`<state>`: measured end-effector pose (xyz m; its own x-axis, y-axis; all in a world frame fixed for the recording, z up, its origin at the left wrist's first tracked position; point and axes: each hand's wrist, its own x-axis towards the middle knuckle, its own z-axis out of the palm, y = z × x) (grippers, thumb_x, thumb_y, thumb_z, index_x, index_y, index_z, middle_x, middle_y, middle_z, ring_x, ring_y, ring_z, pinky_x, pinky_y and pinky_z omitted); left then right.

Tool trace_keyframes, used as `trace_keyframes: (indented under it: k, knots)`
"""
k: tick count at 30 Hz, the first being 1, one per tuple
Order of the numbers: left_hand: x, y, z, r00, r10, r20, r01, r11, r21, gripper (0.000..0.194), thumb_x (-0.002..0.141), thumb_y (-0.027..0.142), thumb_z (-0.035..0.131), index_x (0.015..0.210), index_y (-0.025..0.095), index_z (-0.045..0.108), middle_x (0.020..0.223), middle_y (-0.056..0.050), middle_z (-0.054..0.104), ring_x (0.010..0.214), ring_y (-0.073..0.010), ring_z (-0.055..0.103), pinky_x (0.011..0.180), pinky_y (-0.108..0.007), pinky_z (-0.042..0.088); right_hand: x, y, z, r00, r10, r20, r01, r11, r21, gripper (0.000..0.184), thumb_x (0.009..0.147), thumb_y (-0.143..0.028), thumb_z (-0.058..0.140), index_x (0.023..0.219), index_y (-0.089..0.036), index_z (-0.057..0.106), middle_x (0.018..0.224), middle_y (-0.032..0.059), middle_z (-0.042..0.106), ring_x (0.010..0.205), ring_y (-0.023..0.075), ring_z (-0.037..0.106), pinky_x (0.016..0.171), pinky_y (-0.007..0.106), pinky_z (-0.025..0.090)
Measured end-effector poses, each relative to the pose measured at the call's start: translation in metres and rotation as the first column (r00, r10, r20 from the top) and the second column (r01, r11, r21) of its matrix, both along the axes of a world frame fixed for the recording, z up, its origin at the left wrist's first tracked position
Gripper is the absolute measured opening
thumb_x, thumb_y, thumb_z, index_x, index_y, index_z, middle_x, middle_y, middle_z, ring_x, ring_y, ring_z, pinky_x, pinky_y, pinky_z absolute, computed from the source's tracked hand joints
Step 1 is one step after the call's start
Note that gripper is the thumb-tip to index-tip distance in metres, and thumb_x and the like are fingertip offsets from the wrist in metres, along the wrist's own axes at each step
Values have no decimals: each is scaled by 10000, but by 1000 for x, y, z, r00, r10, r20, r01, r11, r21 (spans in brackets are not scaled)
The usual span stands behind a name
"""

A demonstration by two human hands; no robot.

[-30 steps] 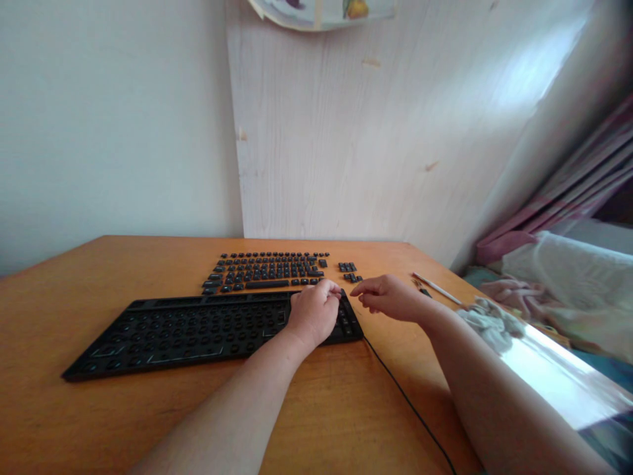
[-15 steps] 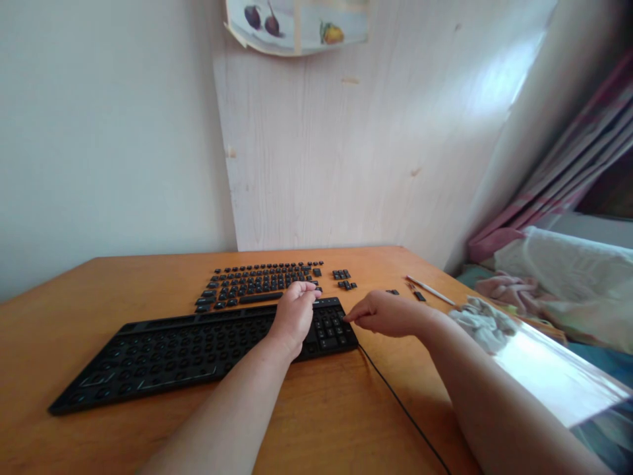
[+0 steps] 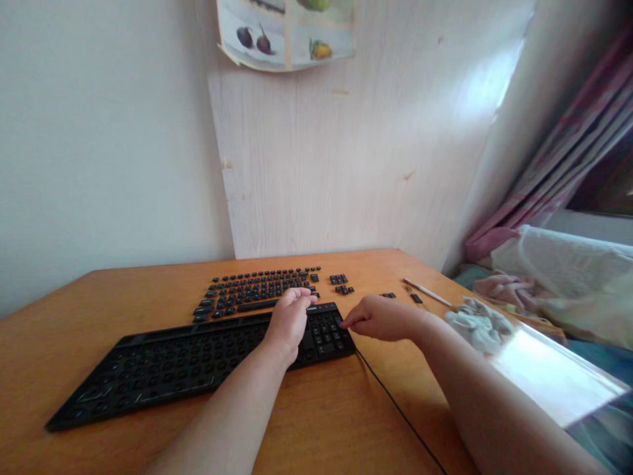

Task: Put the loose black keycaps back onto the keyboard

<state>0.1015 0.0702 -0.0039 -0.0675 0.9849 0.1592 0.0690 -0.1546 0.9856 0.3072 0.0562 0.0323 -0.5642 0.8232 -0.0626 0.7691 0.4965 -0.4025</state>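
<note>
A black keyboard frame point(image 3: 163, 366) lies across the wooden table point(image 3: 321, 422), most of its key sockets bare, with keycaps fitted on the number pad point(image 3: 326, 331) at its right end. Behind it, several loose black keycaps point(image 3: 252, 290) are laid out in rows. My left hand point(image 3: 289, 321) hovers over the keyboard's right part, fingers curled, pinching something I cannot make out. My right hand point(image 3: 380, 318) rests beside the number pad, its fingertips pinched together at the pad's right edge.
A black cable point(image 3: 395, 406) runs from the keyboard toward the table's front edge. A small group of keycaps point(image 3: 341, 284), a lone keycap point(image 3: 389, 295) and a white pen point(image 3: 428, 291) lie to the right. Crumpled cloth point(image 3: 477, 323) sits at the table's right edge.
My left hand has drawn back and left off the number pad, uncovering it. My right hand has come down to the pad's right edge. The camera view has tilted.
</note>
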Motion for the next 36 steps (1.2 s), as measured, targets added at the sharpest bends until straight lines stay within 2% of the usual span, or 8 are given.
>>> trace_keyframes:
  k: [7, 13, 20, 26, 32, 36]
  knots:
    - [0, 2, -1, 999, 0, 42, 0, 1000, -6, 178, 719, 258, 558, 870, 184, 616, 908, -52, 694, 947, -209, 598, 923, -365, 362, -2, -3, 8, 999, 5, -40, -3, 998, 64, 393, 780, -187, 461, 1075, -244, 714, 968, 2, 735, 776, 158, 658, 697, 234, 457]
    - [-1, 4, -3, 998, -2, 62, 3, 1000, -12, 175, 713, 253, 562, 864, 185, 617, 909, -53, 693, 968, -213, 590, 924, -365, 357, -1, 0, 1, 999, -28, 23, 28, 999, -17, 379, 755, -187, 485, 1034, -253, 733, 841, 2, 748, 648, 145, 638, 593, 223, 436]
    - [0, 2, -1, 998, 0, 66, 1, 1000, -16, 173, 713, 255, 563, 862, 185, 617, 896, -48, 691, 946, -209, 593, 914, -362, 361, 0, 0, 3, 1000, -2, -14, 3, 997, 82, 389, 768, -185, 470, 1052, -260, 725, 879, -8, 744, 693, 138, 637, 637, 218, 431]
    - [1, 3, -3, 997, 4, 71, -4, 1000, -13, 164, 709, 251, 568, 850, 186, 620, 887, -47, 692, 954, -215, 591, 919, -369, 359, -1, 2, -1, 998, -51, 32, 52, 998, -43, 394, 750, -182, 481, 1050, -247, 727, 752, -2, 737, 572, 123, 603, 539, 205, 410]
    - [0, 4, -3, 998, 5, 64, -5, 1000, -13, 170, 710, 255, 570, 858, 188, 620, 886, -45, 692, 940, -210, 593, 911, -359, 360, -1, -1, 5, 1000, -3, -18, 4, 998, 57, 391, 762, -175, 460, 1034, -238, 733, 838, -6, 741, 671, 130, 630, 616, 206, 430]
    - [0, 3, -2, 998, 5, 60, -4, 1000, -15, 175, 708, 261, 575, 862, 191, 618, 891, -44, 691, 942, -209, 593, 914, -359, 356, -1, 0, 2, 1000, -14, 2, 14, 1000, 9, 389, 752, -175, 469, 1030, -231, 735, 839, 4, 743, 654, 132, 630, 599, 209, 431]
